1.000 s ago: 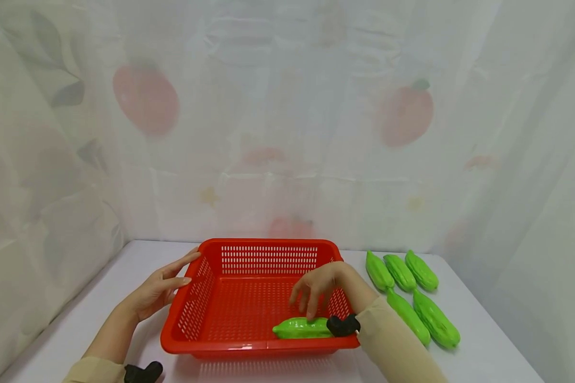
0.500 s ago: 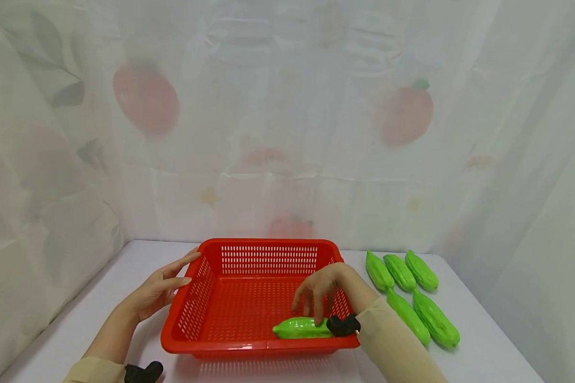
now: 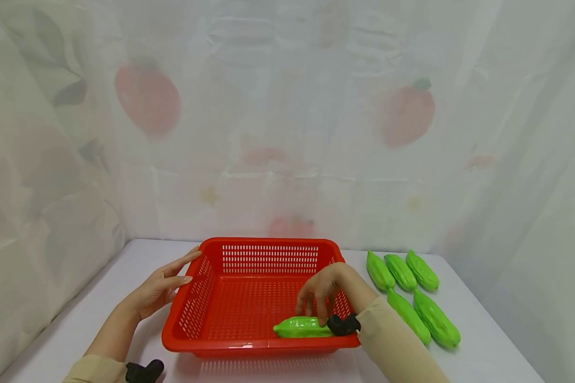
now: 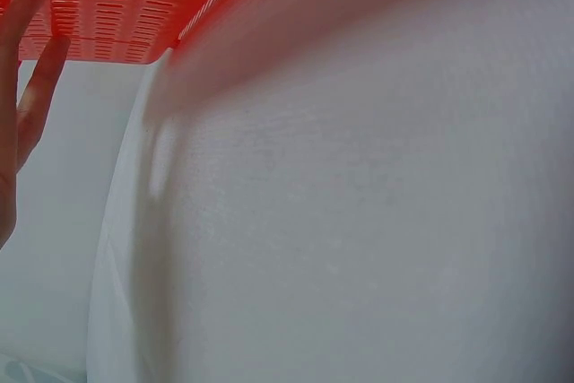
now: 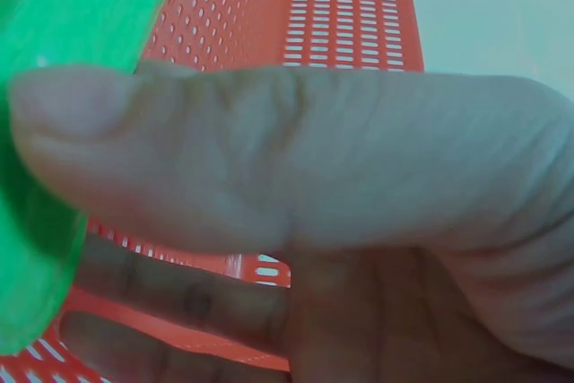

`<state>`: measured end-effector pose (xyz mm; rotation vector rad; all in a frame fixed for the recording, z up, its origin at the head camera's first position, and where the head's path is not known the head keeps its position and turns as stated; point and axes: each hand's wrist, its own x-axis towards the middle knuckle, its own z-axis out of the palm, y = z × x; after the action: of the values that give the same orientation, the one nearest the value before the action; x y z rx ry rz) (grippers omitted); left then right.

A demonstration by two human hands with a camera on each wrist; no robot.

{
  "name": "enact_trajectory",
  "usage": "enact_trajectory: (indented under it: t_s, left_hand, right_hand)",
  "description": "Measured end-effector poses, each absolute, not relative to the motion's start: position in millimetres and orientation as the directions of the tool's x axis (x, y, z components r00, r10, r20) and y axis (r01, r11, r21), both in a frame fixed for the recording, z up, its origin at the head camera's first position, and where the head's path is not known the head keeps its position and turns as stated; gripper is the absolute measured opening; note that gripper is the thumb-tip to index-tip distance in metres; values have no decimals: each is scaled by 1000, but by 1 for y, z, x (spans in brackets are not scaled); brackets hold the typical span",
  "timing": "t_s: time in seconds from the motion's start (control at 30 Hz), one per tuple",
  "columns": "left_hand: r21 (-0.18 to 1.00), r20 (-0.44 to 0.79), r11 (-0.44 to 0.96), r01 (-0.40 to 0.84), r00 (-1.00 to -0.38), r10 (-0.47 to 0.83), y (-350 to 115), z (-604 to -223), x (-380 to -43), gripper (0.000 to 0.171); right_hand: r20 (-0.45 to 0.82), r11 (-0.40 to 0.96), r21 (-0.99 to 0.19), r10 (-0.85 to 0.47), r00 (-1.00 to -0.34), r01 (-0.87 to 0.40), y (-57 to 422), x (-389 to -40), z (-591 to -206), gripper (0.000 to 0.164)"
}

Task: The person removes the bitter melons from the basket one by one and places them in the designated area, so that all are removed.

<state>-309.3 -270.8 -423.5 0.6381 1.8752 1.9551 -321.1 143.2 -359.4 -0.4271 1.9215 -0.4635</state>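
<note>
A glossy green ribbed bitter melon (image 3: 299,327) lies along the near wall inside the red plastic basket (image 3: 230,344). My right hand (image 3: 328,290) reaches over the basket's right side and holds the melon near its right end, fingers bent downward. In the right wrist view the thumb (image 5: 179,154) lies against the green melon (image 5: 81,33), with other fingers (image 5: 170,302) lower down at its far side. My left hand (image 3: 160,287) rests at the basket's left rim, fingers fairly straight. Two of its fingertips show against the slotted basket wall (image 4: 117,6) in the left wrist view.
Several more green bitter melons (image 3: 402,272) lie in two rows on the white table (image 3: 479,340), right of the basket. A pale curtain with fruit prints (image 3: 287,133) hangs behind and at both sides. Black wrist-worn pieces (image 3: 145,371) show at both wrists.
My right hand has slid slightly to the right along the melon, toward its right end. The melon, the basket and my left hand have stayed in place.
</note>
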Motion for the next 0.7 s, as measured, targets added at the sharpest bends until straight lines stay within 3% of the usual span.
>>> enact_trajectory:
  t_s: [0.7]
  left_hand:
    - [995,93,-88,52,-824,559,-271,-424,-310,61]
  right_hand:
    - [-810,870,-480,-489,-325,-111,140,-321,-359,47]
